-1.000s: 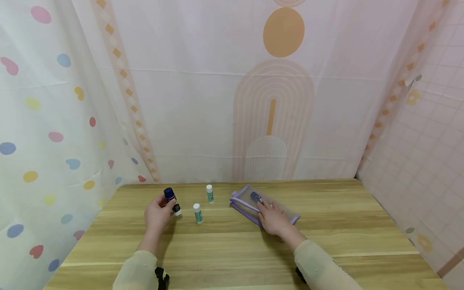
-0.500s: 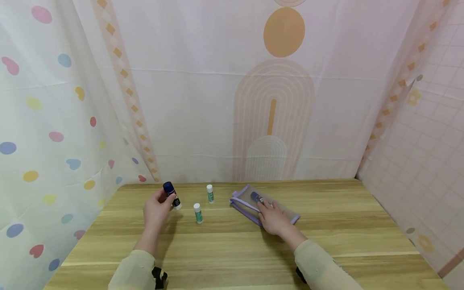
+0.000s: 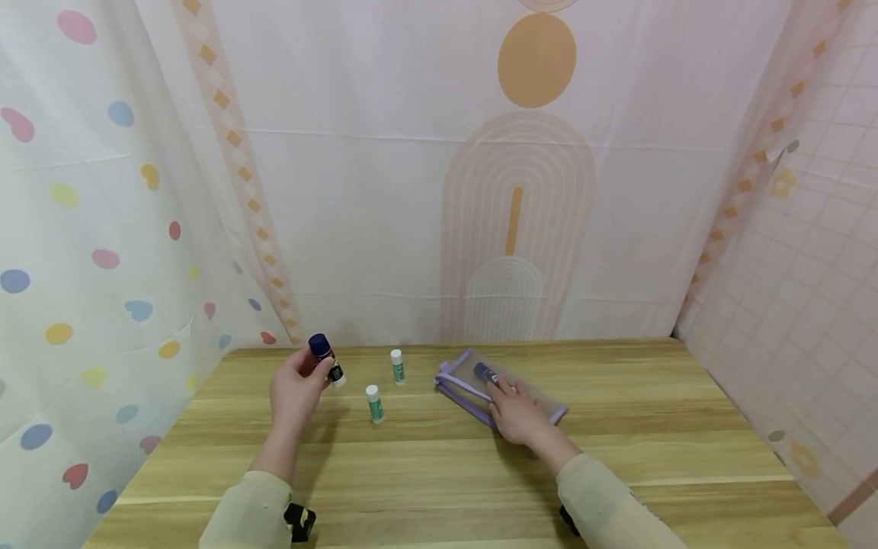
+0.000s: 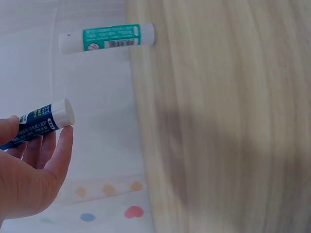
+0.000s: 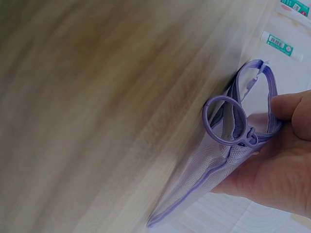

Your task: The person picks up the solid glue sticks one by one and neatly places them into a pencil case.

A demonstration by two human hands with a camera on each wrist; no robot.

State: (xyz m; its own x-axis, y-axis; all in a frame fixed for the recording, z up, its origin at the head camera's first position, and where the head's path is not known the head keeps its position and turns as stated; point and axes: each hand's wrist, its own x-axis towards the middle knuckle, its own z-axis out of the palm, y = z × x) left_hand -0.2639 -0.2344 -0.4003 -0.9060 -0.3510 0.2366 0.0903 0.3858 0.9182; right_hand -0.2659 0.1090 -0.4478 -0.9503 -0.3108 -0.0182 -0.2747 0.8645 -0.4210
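Observation:
In the head view my left hand (image 3: pixel 295 390) holds a dark blue glue stick (image 3: pixel 328 361) above the table, tilted, cap up. The left wrist view shows the white bottom end of this glue stick (image 4: pixel 62 113) pointing away from the palm. My right hand (image 3: pixel 519 415) grips a see-through mesh zip pouch (image 3: pixel 463 386) with purple trim, fingers over its top. A second dark glue stick (image 3: pixel 484 372) shows through the mesh, partly covered by fingers. In the right wrist view the thumb lies at the rim of the pouch's open mouth, beside a purple zip ring (image 5: pixel 206 119).
Two green-and-white glue sticks stand upright between the hands: a nearer glue stick (image 3: pixel 374 406) and a farther glue stick (image 3: pixel 398 367). The wooden table (image 3: pixel 439 488) ends at a patterned curtain (image 3: pixel 370 229) behind and at both sides.
My left hand has raised the dark blue glue stick a little higher off the table. The right hand and the pouch have stayed in place.

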